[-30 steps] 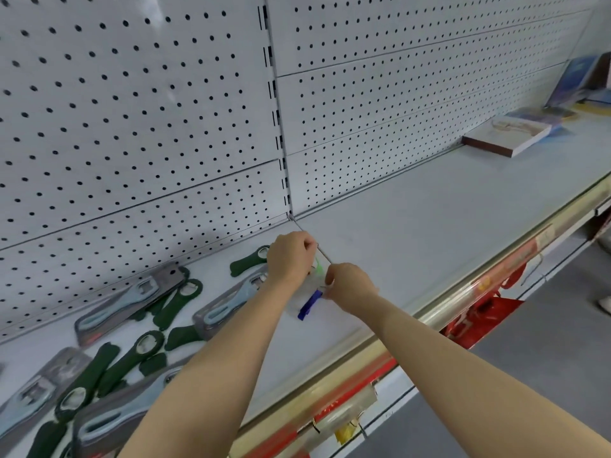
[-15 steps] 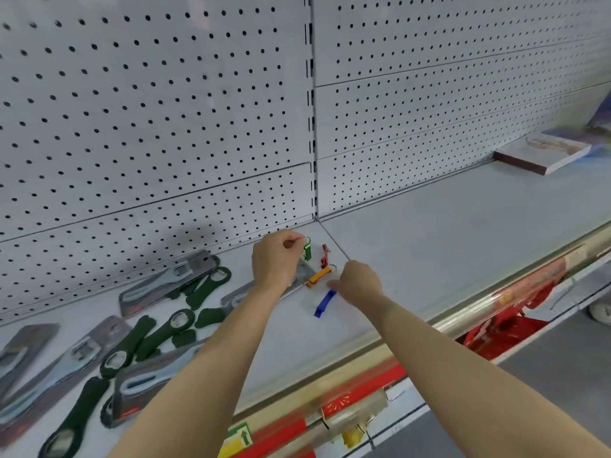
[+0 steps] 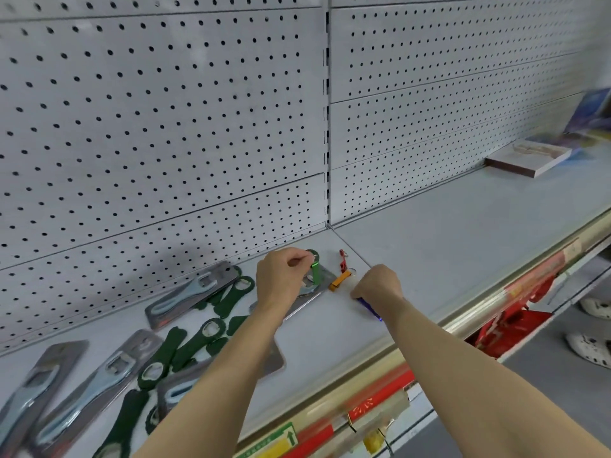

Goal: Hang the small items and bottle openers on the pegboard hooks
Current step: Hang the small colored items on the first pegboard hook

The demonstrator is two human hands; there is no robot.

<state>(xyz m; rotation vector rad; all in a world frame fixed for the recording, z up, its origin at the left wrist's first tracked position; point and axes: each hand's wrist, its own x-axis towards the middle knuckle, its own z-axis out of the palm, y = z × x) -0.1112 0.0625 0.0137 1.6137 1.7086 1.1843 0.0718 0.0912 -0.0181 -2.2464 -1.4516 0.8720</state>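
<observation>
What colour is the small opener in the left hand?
Green, pinched by the left hand; head view.

I note open shelf (image 3: 463, 233) right of the hands as far as the books (image 3: 529, 158), the pegboard (image 3: 165, 127) bare above, while carded openers (image 3: 191, 292) and dark green openers (image 3: 185, 345) crowd the left side.

The right hand (image 3: 380, 280) covers most of the blue opener (image 3: 369, 308). The left forearm hides part of a carded opener (image 3: 305, 300). The packs (image 3: 20, 411) at lower left are cut off. The books (image 3: 591, 117) are blurred.
</observation>
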